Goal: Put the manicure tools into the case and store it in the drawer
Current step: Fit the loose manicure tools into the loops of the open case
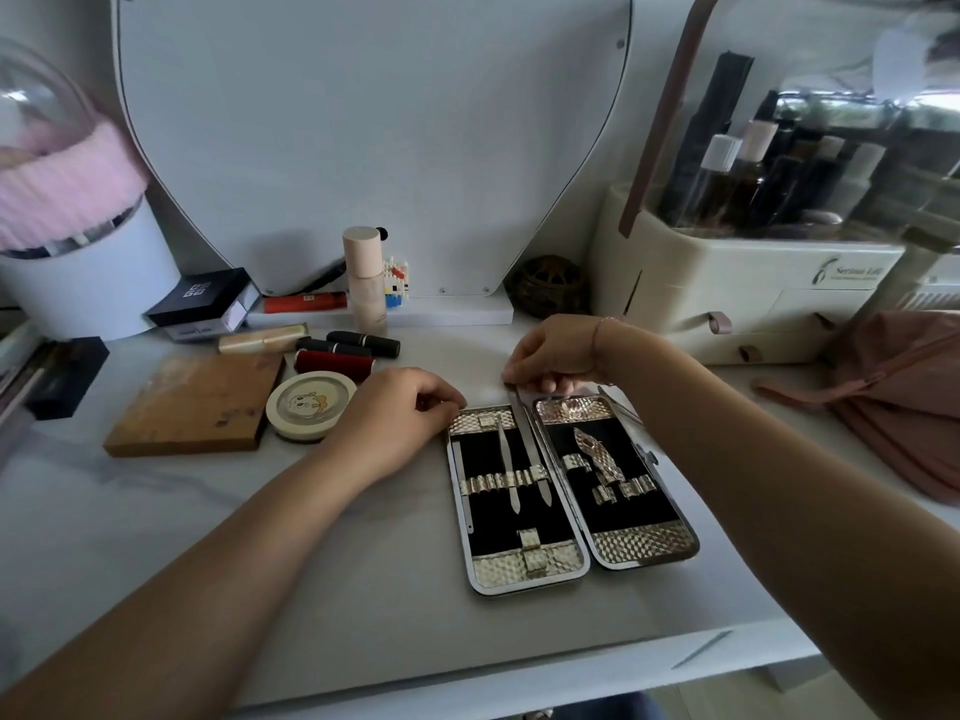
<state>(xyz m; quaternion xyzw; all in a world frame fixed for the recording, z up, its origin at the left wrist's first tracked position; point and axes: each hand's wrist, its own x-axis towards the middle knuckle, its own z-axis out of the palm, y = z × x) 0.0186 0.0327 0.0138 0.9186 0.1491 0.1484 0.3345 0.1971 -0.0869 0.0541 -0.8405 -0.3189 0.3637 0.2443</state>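
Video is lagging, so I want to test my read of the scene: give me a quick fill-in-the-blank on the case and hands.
1. The manicure case lies ____ on the table.
2. The right hand pinches the top end of a slim tool in the case's ____ half.
3. The nail clipper sits in the case's ____ half.
Missing words: open; left; right.

Fingers of the right hand (556,356) hide the far end of the slim tool (527,439) they pinch; fingertips of the left hand (395,413) curl under at the far left corner of the case (498,566), grip unclear. The right wrist half hides a thin metal piece (619,406) just right of the case; the pink cloth (904,397) runs off the right edge.
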